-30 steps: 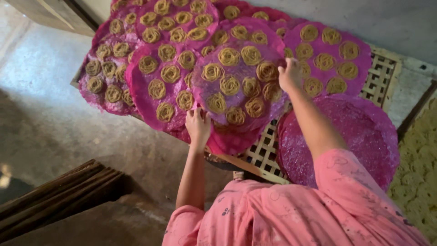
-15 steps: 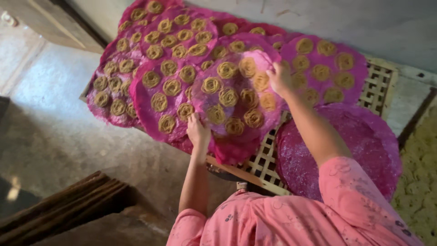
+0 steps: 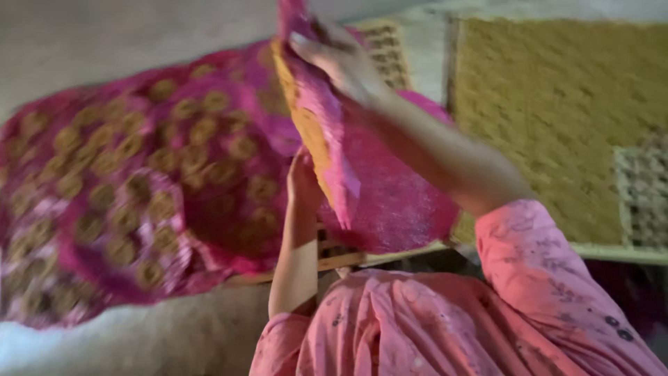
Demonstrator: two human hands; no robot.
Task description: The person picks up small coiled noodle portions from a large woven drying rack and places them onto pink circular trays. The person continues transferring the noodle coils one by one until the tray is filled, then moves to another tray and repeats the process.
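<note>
Lifting off the stack, the pink round mat (image 3: 327,132) that lay flat a moment ago now stands tilted on edge, right hand (image 3: 337,59) gripping its top, left hand (image 3: 304,182) its lower rim, above the slatted rack's (image 3: 390,49) near edge; spiral snacks (image 3: 202,129) remain behind.

Overlapping pink sheets (image 3: 118,202) dotted with round yellow-brown spirals at left, blurred, slatted drying rack (image 3: 390,49) beneath them, wide mat of yellow strands (image 3: 557,125) at right, pale lattice tray (image 3: 643,198) at far right, grey floor (image 3: 139,341) below
</note>
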